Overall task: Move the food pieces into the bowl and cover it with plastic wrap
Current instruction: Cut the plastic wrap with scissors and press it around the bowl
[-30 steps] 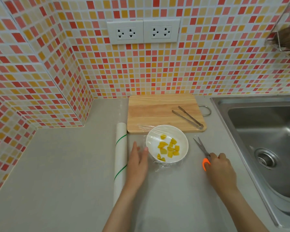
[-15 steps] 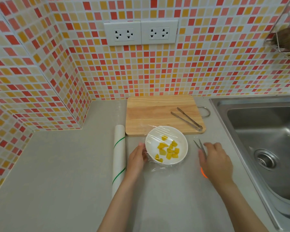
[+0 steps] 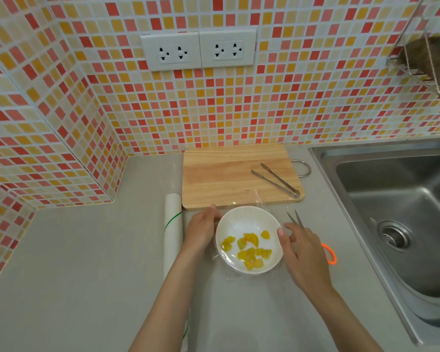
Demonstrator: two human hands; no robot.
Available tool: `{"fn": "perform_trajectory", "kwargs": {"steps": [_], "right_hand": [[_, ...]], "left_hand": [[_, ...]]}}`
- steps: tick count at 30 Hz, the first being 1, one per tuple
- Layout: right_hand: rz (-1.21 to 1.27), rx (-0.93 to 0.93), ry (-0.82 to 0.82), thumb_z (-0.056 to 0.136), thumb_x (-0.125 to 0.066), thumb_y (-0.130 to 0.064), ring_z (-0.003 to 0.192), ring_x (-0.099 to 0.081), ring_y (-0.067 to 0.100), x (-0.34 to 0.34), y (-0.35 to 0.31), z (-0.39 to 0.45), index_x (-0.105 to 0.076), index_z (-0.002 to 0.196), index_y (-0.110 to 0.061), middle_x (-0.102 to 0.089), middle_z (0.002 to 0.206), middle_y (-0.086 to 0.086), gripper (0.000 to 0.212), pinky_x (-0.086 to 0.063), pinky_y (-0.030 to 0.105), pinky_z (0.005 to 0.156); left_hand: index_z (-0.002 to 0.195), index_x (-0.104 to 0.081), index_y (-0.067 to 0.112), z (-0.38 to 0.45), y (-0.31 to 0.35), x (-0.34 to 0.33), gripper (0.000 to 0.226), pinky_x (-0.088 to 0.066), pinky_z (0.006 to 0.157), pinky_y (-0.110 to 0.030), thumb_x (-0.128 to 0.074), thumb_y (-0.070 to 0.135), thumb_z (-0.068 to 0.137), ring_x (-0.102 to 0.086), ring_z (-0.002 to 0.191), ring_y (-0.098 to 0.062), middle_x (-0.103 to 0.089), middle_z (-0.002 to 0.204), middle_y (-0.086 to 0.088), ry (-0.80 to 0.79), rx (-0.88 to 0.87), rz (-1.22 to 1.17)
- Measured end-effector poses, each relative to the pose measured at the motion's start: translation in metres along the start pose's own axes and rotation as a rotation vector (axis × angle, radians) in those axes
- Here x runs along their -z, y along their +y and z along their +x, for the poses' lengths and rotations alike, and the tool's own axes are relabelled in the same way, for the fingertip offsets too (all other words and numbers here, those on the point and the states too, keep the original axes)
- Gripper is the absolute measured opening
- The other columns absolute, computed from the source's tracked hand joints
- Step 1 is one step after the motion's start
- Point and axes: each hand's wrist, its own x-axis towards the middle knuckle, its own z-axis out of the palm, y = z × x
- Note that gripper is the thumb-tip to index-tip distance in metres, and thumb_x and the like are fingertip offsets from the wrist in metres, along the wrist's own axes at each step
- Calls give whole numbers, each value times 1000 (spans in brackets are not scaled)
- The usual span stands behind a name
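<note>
A white bowl (image 3: pixel 241 222) stands on the grey counter, just in front of the wooden cutting board (image 3: pixel 221 174). Several yellow food pieces (image 3: pixel 249 250) lie in it. Clear plastic wrap (image 3: pixel 258 199) is stretched over the bowl, with loose edges sticking out behind and below it. My left hand (image 3: pixel 201 231) is pressed against the bowl's left side, fingers together on the wrap. At the bowl's right rim my right hand (image 3: pixel 302 252) has its fingers spread and the thumb tip touches the rim. The roll of plastic wrap (image 3: pixel 172 224) lies left of my left hand.
Metal tongs (image 3: pixel 277 180) rest on the board's right part. Scissors (image 3: pixel 296 221) with orange handles lie on the counter under my right hand. A steel sink (image 3: pixel 401 212) fills the right side. Tiled walls close the back and left, with two sockets (image 3: pixel 198 49).
My right hand left the scissors and moved left to the bowl's right rim. My left hand slid up along the bowl's left side. The view has moved closer.
</note>
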Motion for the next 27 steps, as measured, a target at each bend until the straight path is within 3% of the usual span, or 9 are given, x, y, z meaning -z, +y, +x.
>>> {"fn": "perform_trajectory", "kwargs": {"steps": [5,8,10,13,16,21,25,27], "right_hand": [[261,-119,-79,93,-49,-34,95,-57,18,-2,-6,51,-60,117,-11,-63,108,9,35,-41,28,83],[442,-234,-290,94,-46,-36,89,-60,26,-15,-16,90,-61,110,3,-65,97,21,44,-46,37,85],[529,-313,-381,94,-48,-36,78,-55,23,-26,-22,108,-59,105,12,-57,84,28,51,-44,32,75],[539,-380,-443,91,-55,-31,59,-52,15,-39,-24,119,-68,76,1,-60,65,7,38,-43,21,54],[574,-406,-411,90,-58,-23,44,-43,13,-47,-19,122,-54,50,-15,-49,42,-4,42,-36,22,44],[648,-488,-376,90,-58,-20,46,-42,17,-49,-3,118,-47,49,-15,-46,49,3,43,-34,28,50],[529,-373,-375,90,-58,-22,51,-47,13,-49,3,112,-49,52,-14,-51,53,1,40,-40,20,47],[553,-284,-349,90,-58,-18,60,-51,14,-51,6,107,-57,67,-7,-57,63,7,26,-42,22,56]], "left_hand": [[58,-63,14,16,1,-1,47,-45,68,-32,-47,42,94,-61,65,-19,-65,61,0,74,-85,247],[52,-52,11,21,-1,0,51,-36,58,-28,-49,41,94,-48,53,-15,-54,52,-1,66,-108,306],[55,-48,10,22,-2,-2,49,-33,59,-30,-51,40,93,-43,55,-18,-49,55,-7,43,-100,261],[48,-41,15,20,-6,-6,52,-31,54,-28,-53,36,93,-39,51,-14,-44,48,0,40,-80,163],[46,-40,18,20,-10,-6,53,-29,44,-21,-52,41,93,-36,41,-8,-40,38,10,43,6,98],[50,-37,17,21,-17,-3,52,-32,58,-30,-51,42,93,-39,56,-19,-42,54,-5,36,29,97],[51,-29,15,22,-19,1,53,-22,46,-22,-52,35,95,-28,53,-14,-32,50,-1,60,-110,203],[50,-29,16,22,-22,1,53,-21,45,-21,-52,34,94,-28,52,-13,-33,49,-1,66,-135,211]]}}
